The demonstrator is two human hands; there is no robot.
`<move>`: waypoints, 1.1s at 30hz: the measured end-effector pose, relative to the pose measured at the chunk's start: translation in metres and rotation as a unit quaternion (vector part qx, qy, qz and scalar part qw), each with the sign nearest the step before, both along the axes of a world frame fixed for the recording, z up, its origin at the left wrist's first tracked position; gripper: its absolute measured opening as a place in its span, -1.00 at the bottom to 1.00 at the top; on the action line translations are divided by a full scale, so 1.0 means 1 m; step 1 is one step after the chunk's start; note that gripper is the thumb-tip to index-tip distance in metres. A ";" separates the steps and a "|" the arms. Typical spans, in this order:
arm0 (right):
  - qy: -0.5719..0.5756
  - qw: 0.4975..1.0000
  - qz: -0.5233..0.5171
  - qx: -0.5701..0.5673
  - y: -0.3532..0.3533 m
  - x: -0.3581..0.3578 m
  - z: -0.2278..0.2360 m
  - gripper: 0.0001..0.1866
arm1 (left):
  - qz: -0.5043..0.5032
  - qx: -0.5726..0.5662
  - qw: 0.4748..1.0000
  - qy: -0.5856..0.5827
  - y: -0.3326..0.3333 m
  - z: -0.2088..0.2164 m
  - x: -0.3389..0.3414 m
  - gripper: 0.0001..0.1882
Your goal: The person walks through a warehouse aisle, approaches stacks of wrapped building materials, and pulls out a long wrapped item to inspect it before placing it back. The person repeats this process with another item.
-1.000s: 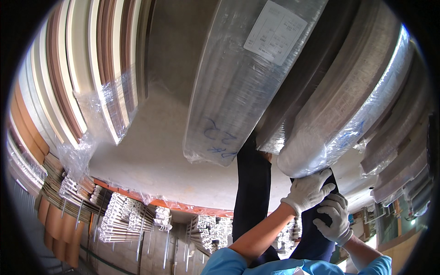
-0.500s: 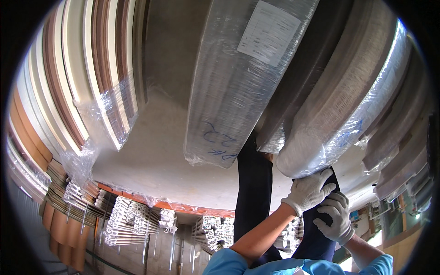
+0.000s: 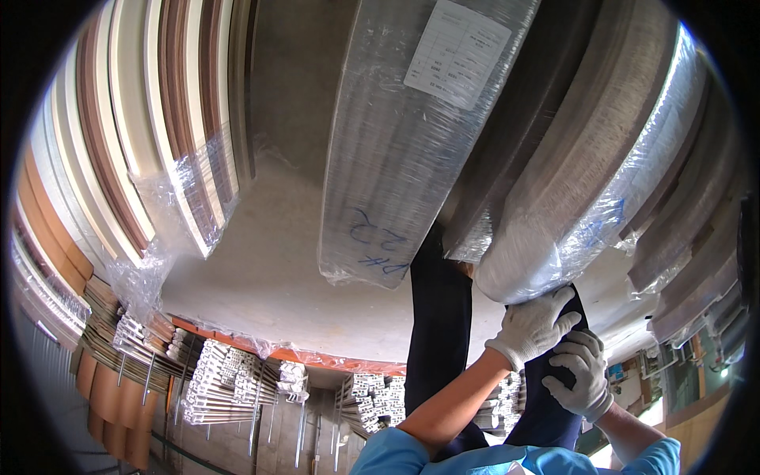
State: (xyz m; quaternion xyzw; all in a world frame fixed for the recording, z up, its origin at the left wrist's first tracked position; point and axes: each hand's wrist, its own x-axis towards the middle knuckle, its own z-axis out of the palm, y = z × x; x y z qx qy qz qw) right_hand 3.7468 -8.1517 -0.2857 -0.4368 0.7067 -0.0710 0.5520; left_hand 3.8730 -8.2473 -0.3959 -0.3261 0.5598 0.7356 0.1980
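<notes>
A long bundle wrapped in clear plastic film [image 3: 554, 190] slants toward me, its rounded near end just above my gloved left hand [image 3: 534, 328]. The fingertips of that hand lie at the underside of the bundle's end, stretched out and not wrapped round it. Just below and to the right, in front of my dark-trousered leg, is my gloved right hand [image 3: 582, 376]. Its fingers are loosely bent, the thumb stands apart, and nothing shows in it. Both gloves are white knit. To the left lies another film-wrapped grey bundle [image 3: 388, 174] with a paper label [image 3: 457, 54] and blue handwriting.
Left of the pale floor [image 3: 237, 269] stand long white and brown strips [image 3: 158, 119] with loose film [image 3: 142, 269] at their ends. Stacks of white profiles [image 3: 226, 380] lie behind an orange edge [image 3: 305, 358]. More wrapped bundles [image 3: 697, 245] are at far right.
The view has shifted slightly, and the label and wrapped bundles sit a little further left. Both hands keep nearly the same place and shape.
</notes>
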 end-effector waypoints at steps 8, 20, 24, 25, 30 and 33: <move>0.001 1.000 0.016 0.005 0.000 -0.001 0.000 -0.59 | 0.024 0.002 1.000 0.001 0.005 -0.001 0.000 -0.52; 0.000 1.000 0.003 -0.003 0.001 0.001 -0.001 -0.59 | -0.007 0.021 1.000 -0.017 -0.002 0.001 -0.002 -0.54; 0.001 1.000 0.009 0.001 -0.001 0.001 -0.001 -0.59 | 0.009 0.021 1.000 -0.011 -0.005 0.002 -0.003 -0.54; -0.002 1.000 0.011 0.003 -0.001 0.001 0.000 -0.58 | 0.007 0.025 1.000 -0.012 -0.005 0.002 -0.003 -0.54; -0.006 1.000 0.016 0.010 -0.004 0.000 0.000 -0.54 | -0.011 0.042 0.999 -0.022 -0.009 0.004 -0.004 -0.55; -0.005 1.000 0.014 0.008 -0.006 0.001 -0.001 -0.55 | -0.009 0.040 0.999 -0.022 -0.010 0.004 -0.004 -0.55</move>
